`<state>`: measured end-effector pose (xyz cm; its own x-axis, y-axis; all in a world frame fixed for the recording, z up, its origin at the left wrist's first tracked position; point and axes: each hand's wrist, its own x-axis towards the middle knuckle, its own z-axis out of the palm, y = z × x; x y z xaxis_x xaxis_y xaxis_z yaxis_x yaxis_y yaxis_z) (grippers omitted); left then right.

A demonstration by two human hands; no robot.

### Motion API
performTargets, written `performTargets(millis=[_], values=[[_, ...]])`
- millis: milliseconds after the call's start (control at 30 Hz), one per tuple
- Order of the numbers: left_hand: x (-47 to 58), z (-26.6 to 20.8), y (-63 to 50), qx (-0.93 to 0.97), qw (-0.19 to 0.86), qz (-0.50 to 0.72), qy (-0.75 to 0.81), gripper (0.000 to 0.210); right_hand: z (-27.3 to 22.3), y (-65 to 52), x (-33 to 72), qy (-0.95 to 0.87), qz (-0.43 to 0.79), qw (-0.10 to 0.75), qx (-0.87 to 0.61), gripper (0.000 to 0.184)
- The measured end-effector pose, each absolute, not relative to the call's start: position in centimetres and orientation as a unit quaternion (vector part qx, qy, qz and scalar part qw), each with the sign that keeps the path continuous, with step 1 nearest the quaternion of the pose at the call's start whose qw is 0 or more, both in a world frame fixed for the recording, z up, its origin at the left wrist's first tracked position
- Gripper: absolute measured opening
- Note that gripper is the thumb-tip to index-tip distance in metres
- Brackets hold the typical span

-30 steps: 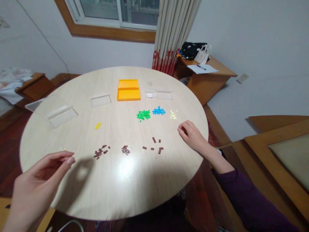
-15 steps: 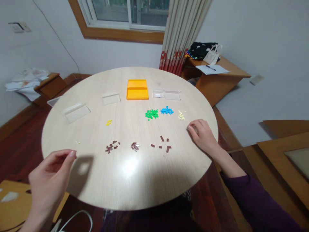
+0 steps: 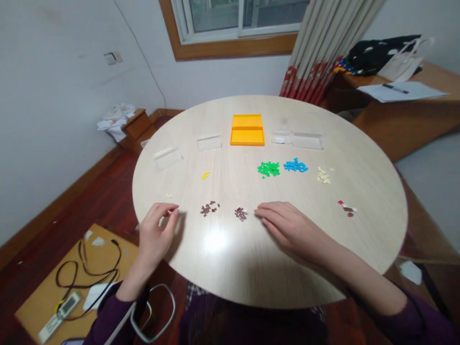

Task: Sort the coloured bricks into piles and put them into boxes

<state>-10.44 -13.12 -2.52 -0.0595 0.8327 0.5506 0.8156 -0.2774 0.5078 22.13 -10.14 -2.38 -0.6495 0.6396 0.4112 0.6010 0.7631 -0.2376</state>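
Note:
My left hand [image 3: 156, 235] is at the table's left edge, its thumb and index fingertips nearly meeting in a loose pinch. Something small and red [image 3: 167, 214] shows in the gap of these fingers; whether it is held or lies behind cannot be told. My right hand [image 3: 287, 223] rests low over the table, fingers stretched together and palm down. Its fingertips are just right of a small pile of dark brown toy bricks [image 3: 241, 213], hiding the surface beneath. Another brown brick pile [image 3: 208, 209] lies between my hands.
Farther back are yellow pieces [image 3: 205, 175], green pieces [image 3: 269, 169], blue pieces [image 3: 295, 165] and cream pieces [image 3: 323, 176]. An orange case [image 3: 247, 138] stands open among clear trays [image 3: 209, 143]. Red, white and brown pieces [image 3: 348, 209] lie at right.
The view has turned left. My right hand has moved left from the table's right side to beside the brown pile. It now covers where loose brown bricks lay.

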Motion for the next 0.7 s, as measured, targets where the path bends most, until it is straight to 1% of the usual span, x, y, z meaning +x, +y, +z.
performTargets(millis=[100,200,333,467,633,667,700], values=[[-10.9,-2.7,-13.5,0.688,-0.01,0.415,0.595,0.006,-2.5,-9.6,20.1,-0.924,0.047,0.185,-0.333,0.038],[-11.2,-3.0,-13.8,0.701,-0.006,0.411,0.582,0.004,-3.1,-9.3,18.5,-0.937,0.052,0.129,-0.321,0.046],[-11.1,-3.6,-14.2,0.744,0.021,0.388,0.543,0.012,-4.4,-9.4,17.7,-0.95,0.054,0.084,-0.296,0.05],[-11.2,-3.8,-14.1,0.761,0.026,0.372,0.531,0.01,-5.0,-9.4,17.9,-0.949,0.054,0.088,-0.298,0.052],[-13.4,-3.7,-12.3,0.695,-0.028,0.379,0.61,0.005,-3.9,-9.0,18.1,-0.942,0.046,0.115,-0.312,0.05],[-14.0,-3.8,-11.6,0.679,-0.024,0.361,0.639,0.01,-3.7,-8.9,18.1,-0.94,0.045,0.121,-0.316,0.05],[-14.5,-3.9,-11.0,0.668,-0.012,0.336,0.664,0.021,-3.6,-8.7,18.2,-0.939,0.045,0.125,-0.318,0.051]])
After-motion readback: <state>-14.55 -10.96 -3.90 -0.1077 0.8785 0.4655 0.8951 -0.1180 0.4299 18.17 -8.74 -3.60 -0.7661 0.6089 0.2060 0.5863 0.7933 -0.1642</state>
